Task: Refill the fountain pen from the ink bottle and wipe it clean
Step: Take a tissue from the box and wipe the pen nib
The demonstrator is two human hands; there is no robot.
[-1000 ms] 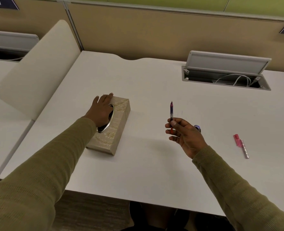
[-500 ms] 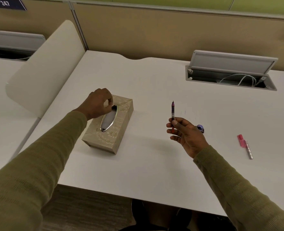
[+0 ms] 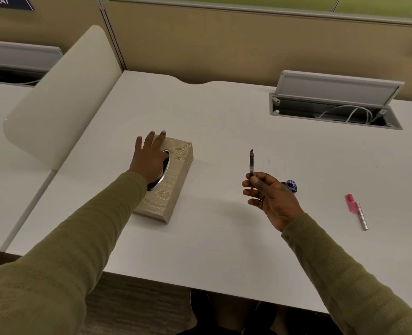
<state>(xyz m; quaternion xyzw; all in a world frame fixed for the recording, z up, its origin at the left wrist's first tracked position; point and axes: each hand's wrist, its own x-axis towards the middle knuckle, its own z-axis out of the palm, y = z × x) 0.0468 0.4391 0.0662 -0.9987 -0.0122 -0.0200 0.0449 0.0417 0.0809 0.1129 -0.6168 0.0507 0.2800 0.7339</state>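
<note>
My right hand [image 3: 271,197] pinches the fountain pen [image 3: 251,163] upright, nib pointing up, above the white desk [image 3: 224,238]. Just behind that hand, the small purple-lidded ink bottle [image 3: 290,184] shows partly. My left hand [image 3: 150,158] lies flat on top of the beige embossed tissue box [image 3: 173,187], fingers spread, thumb side reaching into its oval slot. No tissue is visible. The pink pen cap and silver barrel [image 3: 356,211] lie on the desk to the right.
An open cable hatch [image 3: 333,110] with white cords sits at the back right. A cream divider panel [image 3: 62,93] stands at the left, tan partition walls behind. The desk's front edge runs close to me.
My left hand lifted to the box's far left corner with fingers curled, then came back flat over the slot. The right hand kept the pen upright and still.
</note>
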